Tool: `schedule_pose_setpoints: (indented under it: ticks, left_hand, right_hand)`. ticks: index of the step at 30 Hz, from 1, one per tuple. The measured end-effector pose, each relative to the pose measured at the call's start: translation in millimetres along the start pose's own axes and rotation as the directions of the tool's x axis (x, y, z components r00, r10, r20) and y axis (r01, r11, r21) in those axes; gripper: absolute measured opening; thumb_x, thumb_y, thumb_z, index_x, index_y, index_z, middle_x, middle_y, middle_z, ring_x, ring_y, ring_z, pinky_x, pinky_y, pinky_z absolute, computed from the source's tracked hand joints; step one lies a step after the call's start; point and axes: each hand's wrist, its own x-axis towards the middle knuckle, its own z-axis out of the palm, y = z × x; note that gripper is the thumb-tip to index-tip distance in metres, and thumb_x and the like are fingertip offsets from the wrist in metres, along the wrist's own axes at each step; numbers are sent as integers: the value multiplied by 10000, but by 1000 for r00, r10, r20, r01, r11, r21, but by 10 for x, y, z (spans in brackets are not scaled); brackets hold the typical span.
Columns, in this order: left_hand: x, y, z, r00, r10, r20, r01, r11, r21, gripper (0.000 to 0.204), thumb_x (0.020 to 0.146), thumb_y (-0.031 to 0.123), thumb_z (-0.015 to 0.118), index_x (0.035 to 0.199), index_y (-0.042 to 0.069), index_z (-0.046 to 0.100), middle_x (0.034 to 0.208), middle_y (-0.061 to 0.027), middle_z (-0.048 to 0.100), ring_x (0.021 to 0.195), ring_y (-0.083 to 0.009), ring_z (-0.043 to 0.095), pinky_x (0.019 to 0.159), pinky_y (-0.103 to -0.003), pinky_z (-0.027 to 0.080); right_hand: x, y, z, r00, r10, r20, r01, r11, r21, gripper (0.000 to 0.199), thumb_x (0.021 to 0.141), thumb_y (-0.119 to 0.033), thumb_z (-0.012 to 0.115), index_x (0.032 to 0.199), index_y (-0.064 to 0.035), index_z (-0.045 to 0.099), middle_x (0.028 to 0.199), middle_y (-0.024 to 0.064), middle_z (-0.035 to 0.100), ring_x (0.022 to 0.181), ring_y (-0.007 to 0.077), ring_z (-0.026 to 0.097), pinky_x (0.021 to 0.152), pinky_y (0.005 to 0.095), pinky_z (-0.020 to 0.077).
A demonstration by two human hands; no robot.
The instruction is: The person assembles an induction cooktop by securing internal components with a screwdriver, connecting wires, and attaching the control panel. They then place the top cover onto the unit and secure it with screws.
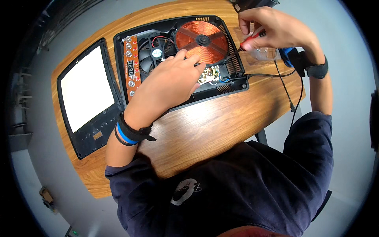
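An opened induction cooker's black housing (185,102) lies on the table, with a round copper coil (217,37), a black fan (145,59) and an orange circuit board (131,81) inside. My left hand (169,79) reaches over the housing, fingers stretched and slightly apart at the coil's near-left edge. It partly covers the fan and the parts below. Between the fingers of my right hand (272,29) is a screwdriver with a red handle (249,40). Its shaft slants down toward the coil's right edge; whether the tip touches a screw is too small to tell.
Left of the housing lies the detached top panel (90,87), pale inside a black frame. A clear plastic container (260,55) stands under my right hand. A black power cord (268,75) runs off the table's right side. A black object (252,4) sits at the far edge.
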Motion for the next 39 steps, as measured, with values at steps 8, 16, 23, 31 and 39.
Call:
schedule_pose_setpoints:
  ticks: [8, 16, 23, 31, 39]
  left_hand:
    - [1, -35, 106, 993, 46, -109, -49, 999, -21, 510, 975, 195, 813, 1414, -47, 719, 1431, -185, 686, 1342, -389, 623, 1120, -468, 573]
    - [-29, -28, 123, 986, 61, -153, -58, 998, 22, 481, 978, 192, 810, 1386, -51, 731, 1424, -177, 689, 1338, -372, 626, 1130, -455, 570]
    - [0, -37, 103, 992, 51, -114, -49, 999, 22, 493, 987, 187, 799, 1415, -43, 713, 1417, -174, 686, 1328, -370, 628, 1121, -456, 570]
    - [-19, -33, 114, 994, 28, -105, -29, 1000, -5, 506, 998, 202, 791, 1433, -44, 706, 1438, -171, 681, 1344, -360, 619, 1120, -448, 572]
    - [-27, -55, 149, 989, 58, -133, -51, 997, 55, 490, 1004, 203, 788, 1422, -43, 718, 1440, -166, 684, 1352, -355, 615, 1136, -444, 565]
  right_hand:
    - [-266, -43, 4, 971, -233, -62, 191, 902, -388, 293, 762, 41, 914, 985, -14, 732, 1045, 70, 703, 967, 315, 749, 861, 423, 653]
    - [-223, -77, 62, 970, -234, -66, 195, 912, -362, 245, 804, -35, 916, 977, -5, 744, 1024, 101, 750, 926, 298, 753, 812, 426, 630]
    - [-133, -63, -8, 983, -180, -34, 158, 927, -341, 294, 839, -103, 915, 1026, 5, 715, 1056, 96, 725, 1009, 288, 772, 836, 395, 643]
    - [-469, -102, -45, 994, -64, -90, 41, 971, -236, 335, 815, 93, 853, 1104, -12, 719, 1304, 71, 633, 1170, 285, 739, 1018, 403, 657]
    - [-428, -127, 152, 979, -141, -144, 62, 891, -451, 327, 871, 119, 771, 1155, -45, 785, 1243, 69, 645, 1149, 285, 715, 973, 398, 663]
